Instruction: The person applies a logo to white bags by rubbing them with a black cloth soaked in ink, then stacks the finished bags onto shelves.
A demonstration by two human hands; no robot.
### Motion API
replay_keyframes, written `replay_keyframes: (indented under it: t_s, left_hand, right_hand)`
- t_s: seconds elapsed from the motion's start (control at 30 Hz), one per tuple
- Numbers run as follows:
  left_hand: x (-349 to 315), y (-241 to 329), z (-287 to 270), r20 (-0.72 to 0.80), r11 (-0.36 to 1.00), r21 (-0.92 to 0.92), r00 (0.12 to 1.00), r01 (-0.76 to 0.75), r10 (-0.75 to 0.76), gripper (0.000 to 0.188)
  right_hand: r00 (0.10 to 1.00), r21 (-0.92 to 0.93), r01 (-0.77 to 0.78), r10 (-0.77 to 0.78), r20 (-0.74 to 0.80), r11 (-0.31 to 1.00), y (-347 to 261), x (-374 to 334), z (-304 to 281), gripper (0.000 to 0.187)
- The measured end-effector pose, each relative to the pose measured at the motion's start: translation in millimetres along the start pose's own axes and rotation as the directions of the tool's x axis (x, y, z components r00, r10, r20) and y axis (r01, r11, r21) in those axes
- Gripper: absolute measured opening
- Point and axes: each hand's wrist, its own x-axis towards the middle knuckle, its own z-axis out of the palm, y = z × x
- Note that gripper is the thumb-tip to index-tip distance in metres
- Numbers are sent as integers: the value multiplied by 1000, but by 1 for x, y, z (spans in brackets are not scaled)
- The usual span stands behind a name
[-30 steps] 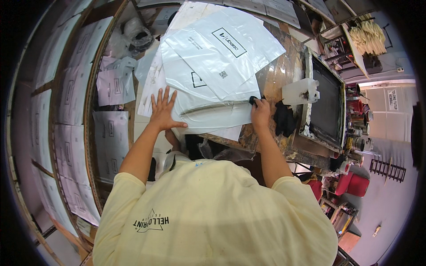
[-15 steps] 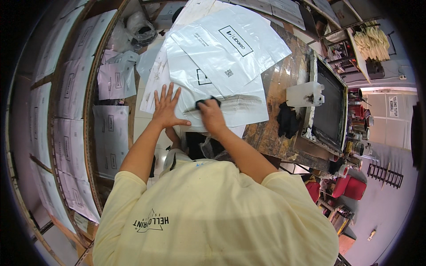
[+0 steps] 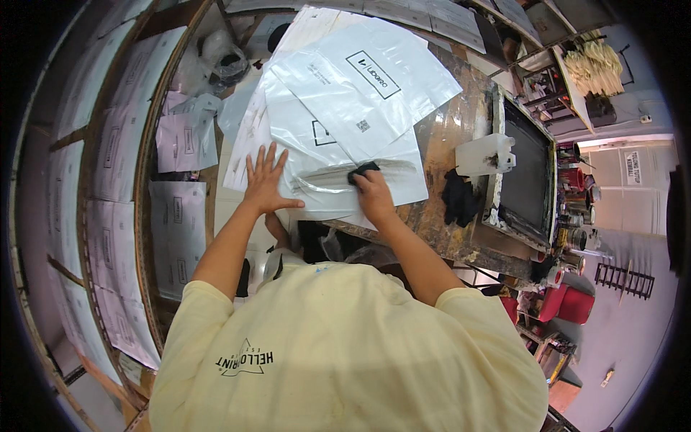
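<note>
- Right hand (image 3: 376, 194) here, clutching a black cloth (image 3: 363, 172) right on that grey smear (image 3: 324, 177)!
- Left hand (image 3: 265, 186) spread wide, flat at the plastic bag's (image 3: 338, 201) left side.
- Bag's lying on the counter (image 3: 448, 126), partly under another bag (image 3: 345, 79).

Along the left side, a tall brown-framed rack (image 3: 146, 165) holds stacks of white printed sheets (image 3: 115, 237), with a crumpled clear plastic bag (image 3: 224, 54) beyond it. Toward the right stands a translucent white plastic jug (image 3: 475, 156) beside a rectangular pale-rimmed frame with a dark panel (image 3: 525, 173). Farther right are round paint-stained cans (image 3: 571, 178), a red padded chair (image 3: 576, 304), a black ladder-shaped wall rack (image 3: 625, 281) and, higher up, a cream-coloured bundle (image 3: 596, 70) of strands.
</note>
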Motion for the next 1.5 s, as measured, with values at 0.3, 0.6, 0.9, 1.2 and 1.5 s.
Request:
replay_keyframes:
  t_s: [0.3, 0.6, 0.9, 1.2, 1.5]
  left_hand:
    - [57, 68, -20, -126, 923, -3, 916, -384, 381, 115]
    - [122, 109, -23, 65, 838, 333, 897, -433, 437, 132]
    - [148, 114, -19, -16, 883, 144, 891, -448, 454, 100]
    - [226, 99, -9, -55, 961, 276, 998, -7, 23, 87]
    - [250, 86, -16, -45, 959, 277, 997, -54, 69, 88]
  right_hand:
    - [965, -132, -260, 251, -81, 956, 21, -35, -24, 30]
    - [952, -94, -279, 263, -155, 956, 17, -37, -21, 28]
    - [943, -98, -312, 296, -150, 945, 12, -36, -22, 27]
    - [938, -69, -321, 308, -157, 944, 13, -34, -24, 30]
    - [923, -39, -338, 323, -208, 940, 17, -41, -21, 32]
